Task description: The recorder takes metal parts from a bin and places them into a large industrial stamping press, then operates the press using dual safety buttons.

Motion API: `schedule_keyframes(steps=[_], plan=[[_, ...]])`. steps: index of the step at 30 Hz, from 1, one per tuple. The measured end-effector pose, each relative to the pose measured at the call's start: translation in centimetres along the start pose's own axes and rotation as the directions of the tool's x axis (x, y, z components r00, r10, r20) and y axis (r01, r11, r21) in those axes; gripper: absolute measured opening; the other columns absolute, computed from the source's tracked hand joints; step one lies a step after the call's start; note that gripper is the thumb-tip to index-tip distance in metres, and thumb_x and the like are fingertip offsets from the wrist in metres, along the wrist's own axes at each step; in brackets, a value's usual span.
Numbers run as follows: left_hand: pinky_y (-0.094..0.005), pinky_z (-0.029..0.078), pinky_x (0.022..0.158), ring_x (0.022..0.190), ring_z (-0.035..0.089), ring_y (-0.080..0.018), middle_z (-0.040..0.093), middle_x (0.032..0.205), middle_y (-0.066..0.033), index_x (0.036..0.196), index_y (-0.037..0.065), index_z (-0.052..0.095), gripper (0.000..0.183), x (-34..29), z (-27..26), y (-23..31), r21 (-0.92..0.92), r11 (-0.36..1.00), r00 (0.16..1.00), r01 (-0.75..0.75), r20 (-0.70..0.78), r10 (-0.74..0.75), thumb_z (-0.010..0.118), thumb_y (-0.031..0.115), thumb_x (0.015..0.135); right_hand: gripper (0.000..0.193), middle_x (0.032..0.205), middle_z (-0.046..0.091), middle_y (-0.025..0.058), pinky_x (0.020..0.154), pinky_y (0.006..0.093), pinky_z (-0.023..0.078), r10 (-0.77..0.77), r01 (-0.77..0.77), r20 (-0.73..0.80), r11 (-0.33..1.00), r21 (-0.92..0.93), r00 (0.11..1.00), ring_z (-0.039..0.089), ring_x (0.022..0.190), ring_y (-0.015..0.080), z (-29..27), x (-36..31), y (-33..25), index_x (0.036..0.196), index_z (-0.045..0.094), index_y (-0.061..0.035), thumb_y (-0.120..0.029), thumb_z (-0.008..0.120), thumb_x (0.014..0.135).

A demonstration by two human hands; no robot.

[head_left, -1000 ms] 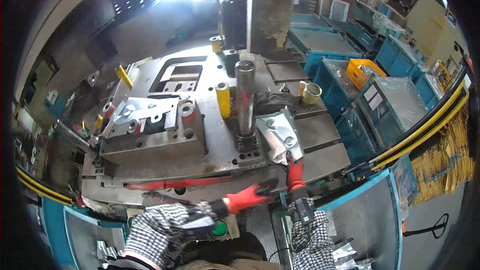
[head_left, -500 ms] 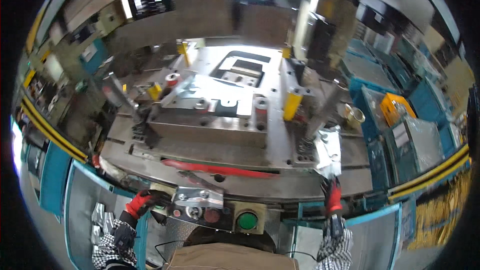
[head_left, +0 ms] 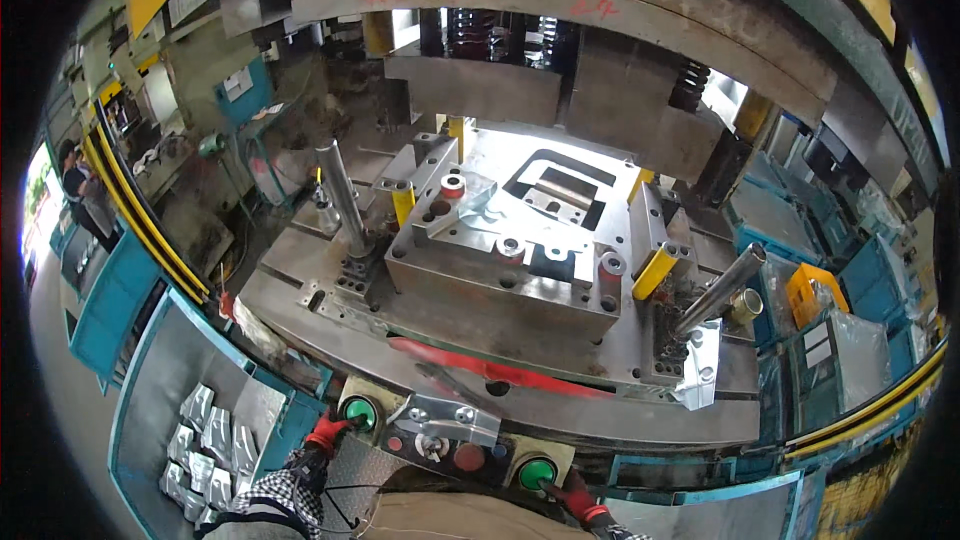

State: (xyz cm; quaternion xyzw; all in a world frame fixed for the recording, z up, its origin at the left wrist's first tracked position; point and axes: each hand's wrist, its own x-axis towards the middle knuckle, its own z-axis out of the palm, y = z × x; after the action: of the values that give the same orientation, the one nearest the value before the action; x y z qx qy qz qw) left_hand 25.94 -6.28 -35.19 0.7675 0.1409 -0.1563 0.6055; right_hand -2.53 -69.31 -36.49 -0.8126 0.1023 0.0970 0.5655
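My left hand [head_left: 330,432], in a red and black glove, reaches its fingers onto the left green push button [head_left: 360,415]. On the right green push button [head_left: 537,473] rest the fingertips of my right hand [head_left: 578,496], gloved the same way. Both hands are open and hold nothing. Between the buttons is a control box with a red button [head_left: 468,456], partly under a bent metal bracket [head_left: 447,418]. A shiny formed sheet-metal part [head_left: 699,366] leans by the right guide post [head_left: 720,288]. Another bright sheet [head_left: 510,218] lies on the die [head_left: 500,283].
The press's upper block [head_left: 480,85] hangs above the die. A left guide post [head_left: 342,195] stands upright, and a red bar [head_left: 490,368] runs along the front. Several formed parts lie in the blue-edged bin [head_left: 130,405] at left. A person [head_left: 88,190] stands far left.
My right hand has left the metal part at the right and come down to the right green button. My left hand has moved onto the left button. The view has shifted.
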Motion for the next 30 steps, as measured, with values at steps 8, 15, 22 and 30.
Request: schedule_keyframes(steps=[8,15,22,30], plan=[[-0.04,0.06,0.077,0.09,0.072,-0.0227,0.075,0.112,-0.0071,0.138,0.006,0.063,0.058,1.0,1.5,1.2,-0.117,0.993,0.999,0.033,0.033,-0.029,0.087,0.01,0.086,0.087,0.134,0.074,0.0198,0.106,0.049,0.054,0.261,-0.274,-0.117,0.956,-0.106,0.958,0.07,0.126,0.0363,-0.3,-0.1,-9.6,0.146,0.061,-0.0042,-0.062,0.083,0.085],[-0.0367,0.06,0.075,0.086,0.072,-0.022,0.074,0.11,-0.0093,0.133,0.001,0.06,0.056,-0.7,2.1,2.3,-0.13,0.991,1.0,-0.001,0.022,0.004,0.086,0.004,0.083,0.107,0.125,0.073,0.0292,0.104,0.0516,0.053,0.209,-0.319,-0.263,0.8,-0.507,0.942,0.069,0.119,0.0455,1.9,0.1,-4.5,0.143,0.056,0.0081,-0.08,0.071,0.085],[-0.0354,0.054,0.062,0.073,0.067,-0.0187,0.073,0.1,-0.0072,0.125,0.002,0.062,0.043,1.7,2.5,2.3,-0.163,0.984,0.994,-0.079,0.064,0.091,0.085,0.009,0.089,0.11,0.123,0.072,0.0308,0.104,0.0518,0.053,0.245,-0.339,-0.254,0.822,-0.457,0.936,0.069,0.117,0.047,1.2,-0.3,-5.5,0.138,0.055,0.011,-0.084,0.068,0.084],[-0.0334,0.036,0.045,0.054,0.053,-0.0113,0.063,0.072,-0.0001,0.112,0.011,0.067,0.025,1.6,2.1,2.0,0.044,0.998,0.99,0.04,0.131,-0.046,0.081,0.019,0.093,0.102,0.127,0.07,0.0296,0.1,0.0562,0.053,0.203,-0.311,-0.289,0.862,-0.401,0.935,0.068,0.118,0.047,0.4,-1.8,-7.6,0.132,0.066,0.0028,-0.087,0.063,0.084]])
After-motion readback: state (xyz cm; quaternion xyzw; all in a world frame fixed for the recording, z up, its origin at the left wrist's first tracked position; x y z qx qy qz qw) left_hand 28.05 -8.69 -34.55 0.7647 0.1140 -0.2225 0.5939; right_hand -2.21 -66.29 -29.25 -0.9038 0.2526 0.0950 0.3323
